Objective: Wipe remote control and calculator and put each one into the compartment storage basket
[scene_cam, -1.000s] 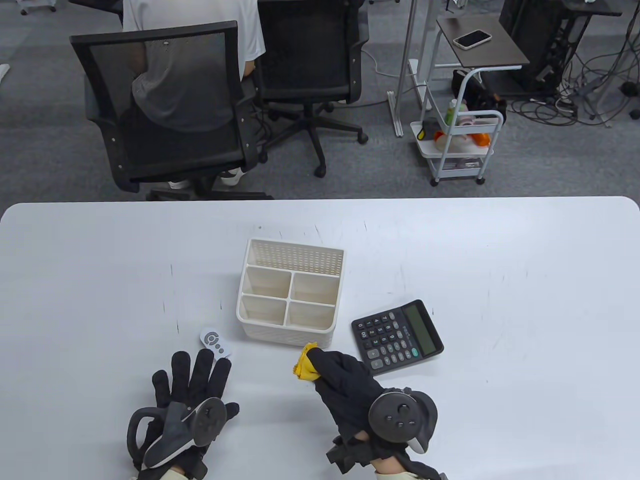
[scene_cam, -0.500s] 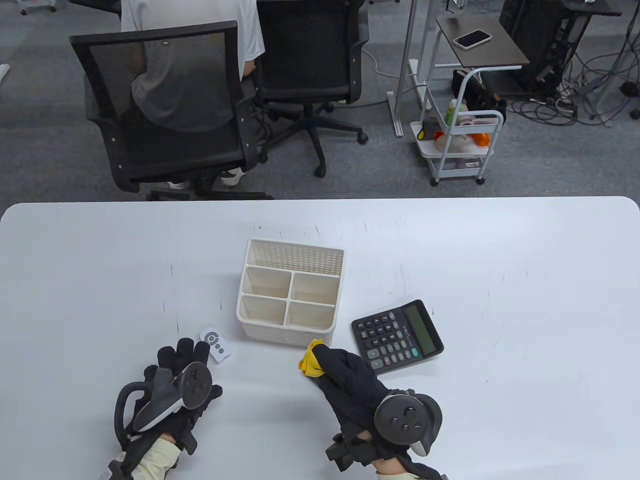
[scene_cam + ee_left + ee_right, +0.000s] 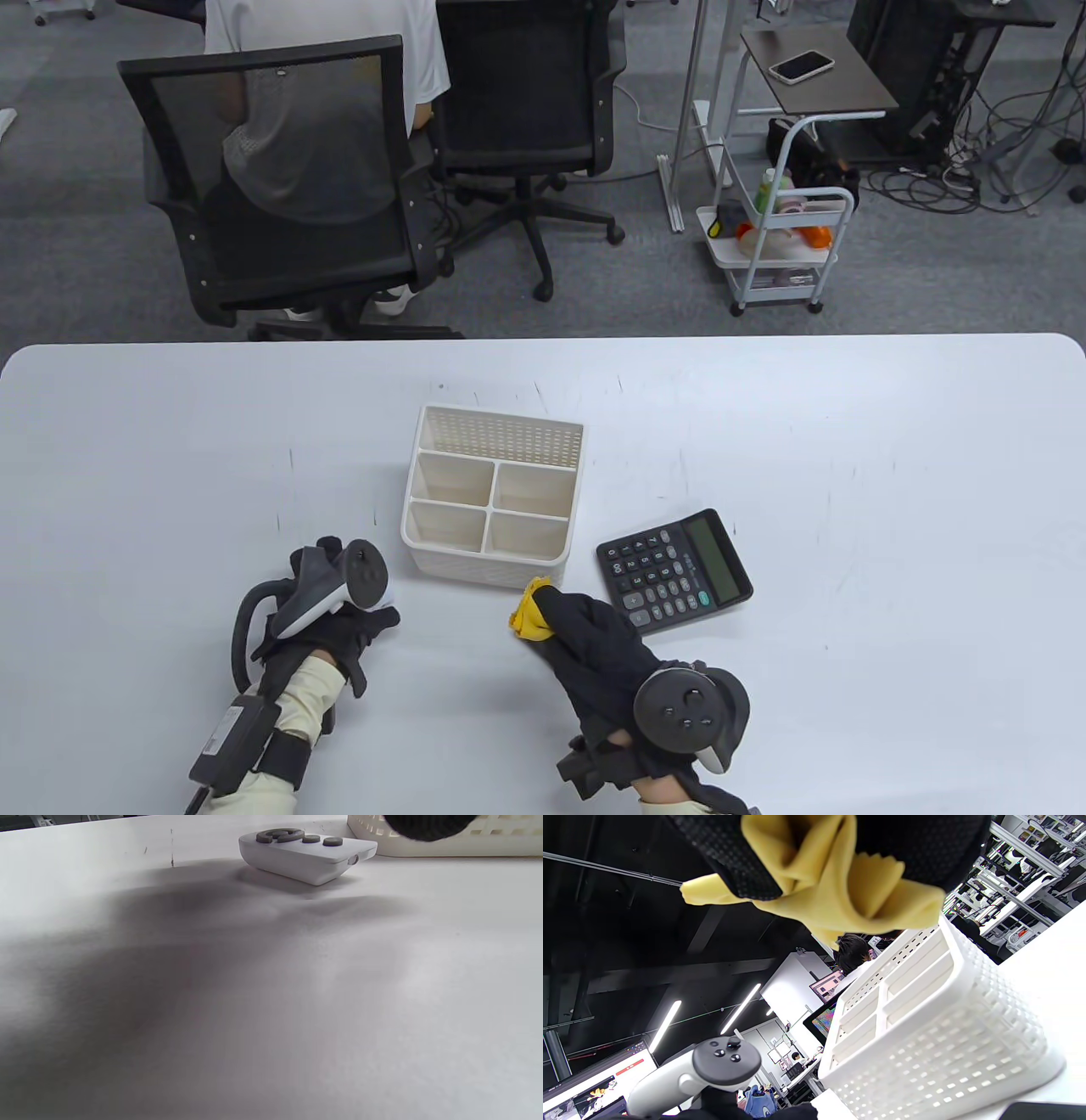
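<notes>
The small white plastic remote control with dark grey round buttons point(image 3: 306, 852) lies flat on the white table point(image 3: 848, 441), just off the near-left corner of the cream perforated plastic compartment storage basket point(image 3: 492, 497); in the left wrist view its long axis runs roughly along the basket's front wall, with the small lens end pointing toward the basket. In the table view the remote is almost wholly hidden beneath the left hand point(image 3: 339, 607) in its black sensor glove, which sits directly over it, so this hand is plainly the nearer one. Whether its fingers already touch or grip the remote cannot be told: the overhead shows only the tracker and the back of the glove, and the wrist view shows the remote free on the table with one dark fingertip blurred at the top edge. The right hand point(image 3: 594, 637), off the basket's near-right corner, has its fingers curled round a bunched yellow cloth point(image 3: 528, 609), its tip close to the basket's front wall. The black desk calculator point(image 3: 674, 570) lies flat further right of the basket, untouched. All the basket's compartments look empty. Judging from this, the remote should be lifted by the left hand and carried rightward toward the cloth.
</notes>
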